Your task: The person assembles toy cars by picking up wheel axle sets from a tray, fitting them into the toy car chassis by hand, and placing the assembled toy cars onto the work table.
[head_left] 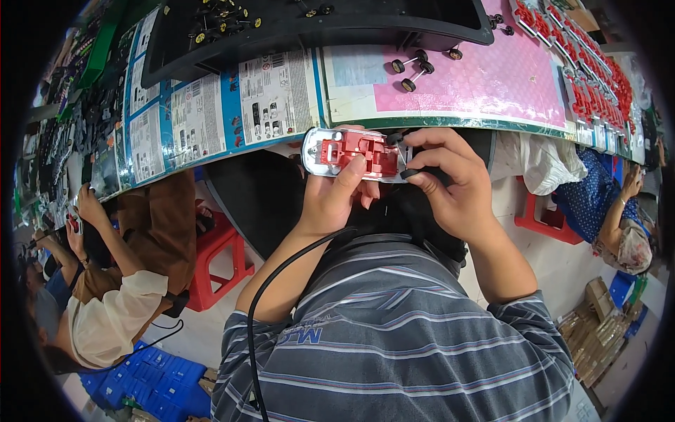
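Observation:
My left hand [330,200] is closed around a toy car body [320,151], white outside with a red interior facing up. Its thumb presses on the red insert [380,163]. At the car's right end, my right hand [453,176] pinches a wheel axle [403,156] with a black wheel at each end. The axle lies across that end of the car; whether it is seated cannot be made out. Both hands are held just in front of the table edge, above my lap.
A black tray [337,36] at the back holds wheel axles [221,20]. More loose axles [415,69] lie on the pink sheet [485,88]. Rows of red and white car parts [590,77] stand at the far right. Co-workers sit on both sides; a red stool [211,264] is at left.

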A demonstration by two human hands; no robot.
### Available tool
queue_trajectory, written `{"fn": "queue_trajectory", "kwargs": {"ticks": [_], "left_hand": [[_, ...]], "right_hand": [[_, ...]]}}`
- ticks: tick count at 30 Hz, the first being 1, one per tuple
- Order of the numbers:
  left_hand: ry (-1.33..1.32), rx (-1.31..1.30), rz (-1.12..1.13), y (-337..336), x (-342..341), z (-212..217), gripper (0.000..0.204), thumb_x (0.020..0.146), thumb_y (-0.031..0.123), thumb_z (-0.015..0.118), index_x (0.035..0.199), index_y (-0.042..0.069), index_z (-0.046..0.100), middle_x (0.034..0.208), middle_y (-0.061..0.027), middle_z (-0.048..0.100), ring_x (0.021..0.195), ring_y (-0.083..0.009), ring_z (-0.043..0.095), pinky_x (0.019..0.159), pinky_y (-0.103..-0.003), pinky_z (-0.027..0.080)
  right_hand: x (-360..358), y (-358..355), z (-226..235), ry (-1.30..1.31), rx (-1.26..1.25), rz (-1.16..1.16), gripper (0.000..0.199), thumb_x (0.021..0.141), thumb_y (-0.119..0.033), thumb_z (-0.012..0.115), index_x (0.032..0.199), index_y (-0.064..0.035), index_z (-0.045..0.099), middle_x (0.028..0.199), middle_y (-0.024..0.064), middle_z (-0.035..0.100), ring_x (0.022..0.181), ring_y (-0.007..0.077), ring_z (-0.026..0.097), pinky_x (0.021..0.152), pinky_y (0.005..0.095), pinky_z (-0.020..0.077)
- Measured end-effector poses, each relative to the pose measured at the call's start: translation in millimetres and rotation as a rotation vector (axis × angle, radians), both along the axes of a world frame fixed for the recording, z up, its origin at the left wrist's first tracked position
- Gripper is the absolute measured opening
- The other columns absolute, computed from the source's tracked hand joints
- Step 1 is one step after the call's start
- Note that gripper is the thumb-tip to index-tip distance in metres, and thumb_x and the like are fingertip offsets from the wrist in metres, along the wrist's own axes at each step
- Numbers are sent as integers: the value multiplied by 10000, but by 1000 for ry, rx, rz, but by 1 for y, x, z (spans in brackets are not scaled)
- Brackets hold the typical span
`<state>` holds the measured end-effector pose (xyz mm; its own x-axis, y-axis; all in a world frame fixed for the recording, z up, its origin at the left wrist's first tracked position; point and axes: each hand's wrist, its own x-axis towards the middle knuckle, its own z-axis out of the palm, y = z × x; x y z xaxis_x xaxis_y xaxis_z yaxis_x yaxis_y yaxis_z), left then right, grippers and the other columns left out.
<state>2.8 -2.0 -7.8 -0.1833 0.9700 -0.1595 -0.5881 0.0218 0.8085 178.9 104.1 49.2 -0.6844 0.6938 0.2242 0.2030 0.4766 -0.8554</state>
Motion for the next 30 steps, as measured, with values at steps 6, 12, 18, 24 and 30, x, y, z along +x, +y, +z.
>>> {"fn": "queue_trajectory", "kwargs": {"ticks": [6,12,18,24,30], "left_hand": [[26,10,2,0,1,6,491,1019,276,546,1411,21,397,1146,-165,624,698,-178,627,502,-271,461],[12,10,3,0,4,7,507,1011,289,564,1414,31,397,1188,-161,618,692,-173,626,507,-267,469],[13,12,7,-2,8,4,516,1010,303,567,1413,29,396,1220,-162,608,705,-168,628,513,-263,477],[44,57,21,-2,9,9,526,1013,312,564,1421,30,385,1216,-163,607,741,-168,635,523,-262,489],[22,22,18,-7,9,2,528,1015,315,563,1422,31,384,1195,-157,611,746,-168,637,526,-262,493]], "right_hand": [[2,-3,-4,66,-11,-10,201,738,70,756,903,0,666,984,126,684,931,302,664,826,360,541],[1,-12,4,-4,13,-4,225,751,48,771,930,-19,653,1205,168,581,1075,318,613,836,366,538],[5,-9,3,-69,60,38,224,757,-3,791,919,-21,637,1244,173,568,1084,314,605,823,363,541],[5,-10,0,-26,78,43,250,742,-18,804,927,-16,635,1224,164,570,1058,305,595,770,346,545],[-1,-9,4,-91,131,51,331,739,-43,812,1009,-28,620,1206,161,574,1047,318,592,802,359,527]]}}
